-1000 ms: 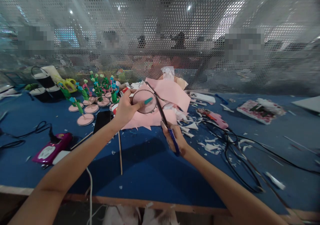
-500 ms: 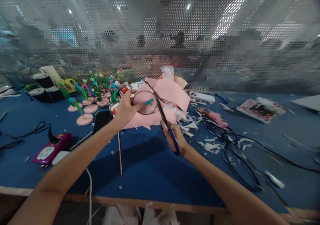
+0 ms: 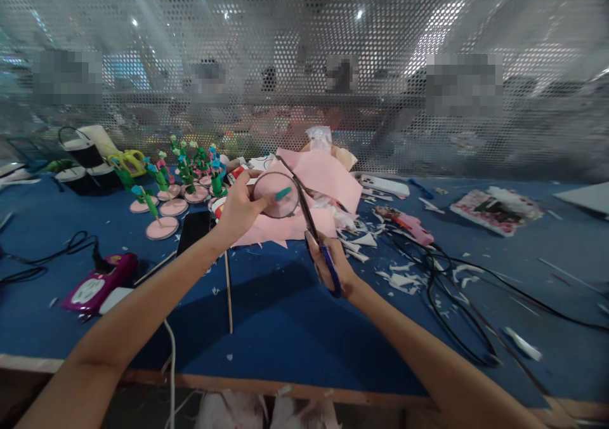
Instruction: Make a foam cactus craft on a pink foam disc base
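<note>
My left hand (image 3: 240, 208) pinches a round pink disc with a dark rim (image 3: 269, 186), its teal-nailed thumb lying across the face. In my right hand (image 3: 333, 264) is a pair of scissors (image 3: 311, 223) with blue handles. The blades point up and away, close along the disc's right edge; whether they touch it I cannot tell. Behind and below the disc lie sheets of pink paper (image 3: 328, 175). To the left stand several small green flower models with pink round bases (image 3: 162, 228).
A purple power bank (image 3: 99, 283), a dark phone (image 3: 194, 232) and a thin wooden stick (image 3: 229, 296) lie on the left. On the right are a pink glue gun (image 3: 416, 229) with black cable, white scraps (image 3: 402, 280) and a white phone (image 3: 385, 185). A perforated metal screen (image 3: 304, 112) stands behind.
Almost nothing differs. Both hands keep their hold on the disc and the scissors in nearly the same place; only a slight shift of the camera shows.
</note>
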Demonstrator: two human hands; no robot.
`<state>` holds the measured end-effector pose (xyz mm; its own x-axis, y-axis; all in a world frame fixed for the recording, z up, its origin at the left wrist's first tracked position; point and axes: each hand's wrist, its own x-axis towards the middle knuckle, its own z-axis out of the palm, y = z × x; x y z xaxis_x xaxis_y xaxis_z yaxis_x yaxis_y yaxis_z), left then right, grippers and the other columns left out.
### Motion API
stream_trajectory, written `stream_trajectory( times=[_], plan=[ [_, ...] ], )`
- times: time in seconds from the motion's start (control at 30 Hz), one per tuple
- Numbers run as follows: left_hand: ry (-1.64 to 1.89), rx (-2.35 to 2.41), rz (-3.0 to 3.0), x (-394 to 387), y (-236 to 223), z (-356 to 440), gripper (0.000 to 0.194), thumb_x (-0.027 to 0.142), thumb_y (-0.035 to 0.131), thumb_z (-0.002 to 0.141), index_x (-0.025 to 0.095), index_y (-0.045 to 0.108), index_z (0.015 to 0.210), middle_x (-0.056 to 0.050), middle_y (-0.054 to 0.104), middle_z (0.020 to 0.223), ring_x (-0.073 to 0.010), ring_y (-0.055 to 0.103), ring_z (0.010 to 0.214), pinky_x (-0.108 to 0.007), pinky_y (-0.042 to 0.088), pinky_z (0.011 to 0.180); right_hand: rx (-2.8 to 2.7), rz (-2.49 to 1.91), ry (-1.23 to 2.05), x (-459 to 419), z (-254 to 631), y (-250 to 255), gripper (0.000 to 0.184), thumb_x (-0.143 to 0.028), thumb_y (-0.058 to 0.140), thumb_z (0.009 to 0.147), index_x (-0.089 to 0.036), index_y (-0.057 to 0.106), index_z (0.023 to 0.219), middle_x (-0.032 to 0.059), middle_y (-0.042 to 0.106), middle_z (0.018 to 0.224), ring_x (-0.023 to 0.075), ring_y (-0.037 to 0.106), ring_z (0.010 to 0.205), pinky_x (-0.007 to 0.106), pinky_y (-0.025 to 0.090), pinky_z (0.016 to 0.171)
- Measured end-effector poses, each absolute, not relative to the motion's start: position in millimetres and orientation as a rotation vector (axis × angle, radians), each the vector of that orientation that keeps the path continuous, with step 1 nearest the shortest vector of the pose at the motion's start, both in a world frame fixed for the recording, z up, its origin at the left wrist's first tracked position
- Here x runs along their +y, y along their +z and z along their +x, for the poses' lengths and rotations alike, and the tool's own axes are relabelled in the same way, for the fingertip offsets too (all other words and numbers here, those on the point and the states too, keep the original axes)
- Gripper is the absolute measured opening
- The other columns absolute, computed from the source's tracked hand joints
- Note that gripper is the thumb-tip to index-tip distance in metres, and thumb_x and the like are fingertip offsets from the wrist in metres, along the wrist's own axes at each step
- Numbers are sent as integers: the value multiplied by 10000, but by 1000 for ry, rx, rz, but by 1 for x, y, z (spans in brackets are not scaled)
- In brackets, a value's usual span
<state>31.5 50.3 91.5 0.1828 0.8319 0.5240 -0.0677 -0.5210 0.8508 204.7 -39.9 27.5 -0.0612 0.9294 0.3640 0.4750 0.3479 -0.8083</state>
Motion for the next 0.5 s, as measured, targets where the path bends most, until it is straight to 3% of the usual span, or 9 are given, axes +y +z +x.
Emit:
stream_trajectory(
  times=[0.23,0.5],
  plan=[
    [1347,727,1592,49,92,31,562,409,837,506,163,513,895,-12,599,775,-152,625,673,-231,524,523,-1692,-1256,571,-40,206,26,391,-527,423,876,-194,413,670,-55,321,487,74,326,448,209,272,422],
    [1380,718,1552,52,92,31,560,378,837,499,163,525,912,-10,630,787,-167,638,753,-247,532,609,-1588,-1301,672,-37,208,20,465,-635,410,841,-203,394,667,-56,358,463,69,354,393,196,283,361]
  ],
)
